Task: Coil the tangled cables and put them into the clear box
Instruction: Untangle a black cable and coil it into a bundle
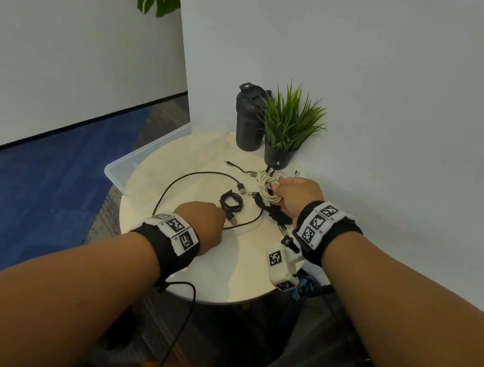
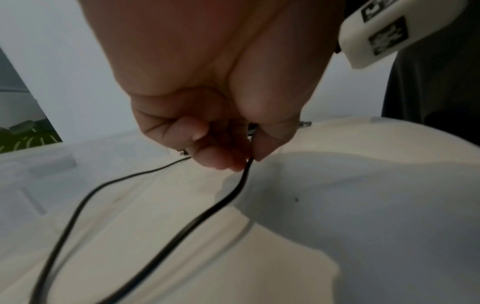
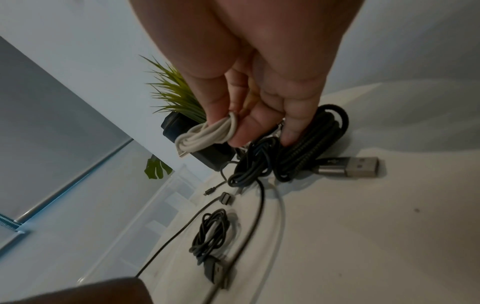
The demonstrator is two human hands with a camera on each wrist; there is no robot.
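A long loose black cable (image 1: 175, 182) loops over the round white table (image 1: 218, 282). My left hand (image 1: 204, 221) pinches this black cable (image 2: 233, 191) between thumb and fingers near the table's middle. My right hand (image 1: 296, 198) grips a coiled white cable (image 1: 267, 186), seen as a white bundle (image 3: 207, 135) under the fingertips, just above the table. A small black coil (image 1: 231, 201) lies between the hands. Thicker braided black coils (image 3: 306, 144) with a USB plug (image 3: 361, 166) lie under the right hand. The clear box (image 1: 148, 155) sits at the table's left rear edge.
A dark bottle (image 1: 249, 118) and a potted grass plant (image 1: 285, 128) stand at the back of the table against the white wall. A cloth (image 1: 208, 147) lies over the table's rear. Blue carpet (image 1: 25, 190) lies to the left.
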